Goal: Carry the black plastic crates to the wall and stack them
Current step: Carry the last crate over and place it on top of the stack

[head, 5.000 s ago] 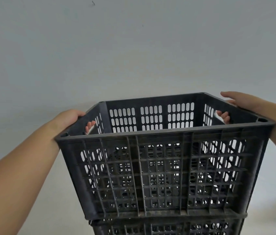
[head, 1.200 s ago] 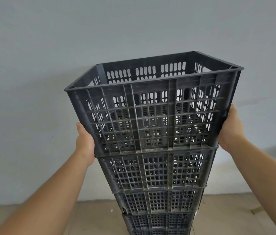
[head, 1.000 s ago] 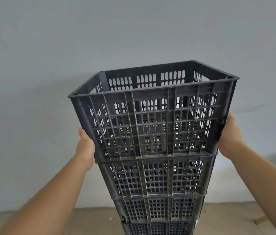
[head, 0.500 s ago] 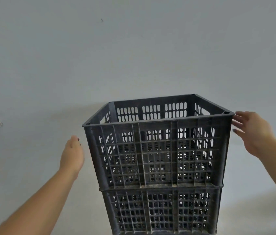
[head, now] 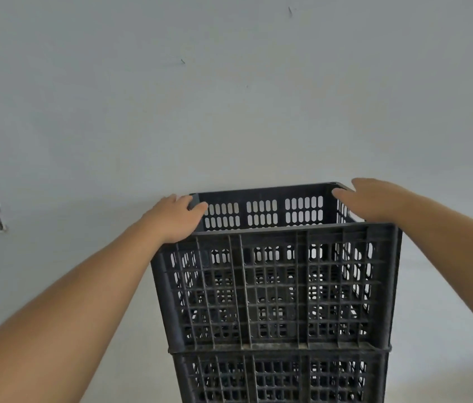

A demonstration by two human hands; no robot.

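While both hands lie on its rim, we note the top crate [head: 276,286] sits on the crate beneath [head: 282,376], in front of the wall [head: 229,112]. The gap to the wall cannot be judged. Left hand [head: 175,218] rests at the left rear corner with fingers relaxed and not clamped. Right hand [head: 375,200] lies flat on the right rim with fingers straight. Risk: an uneven push could unseat the top crate or rock the stack, whose base is out of view.

Black slotted top crate [head: 276,286], upright, stacked on lower crate [head: 279,376]
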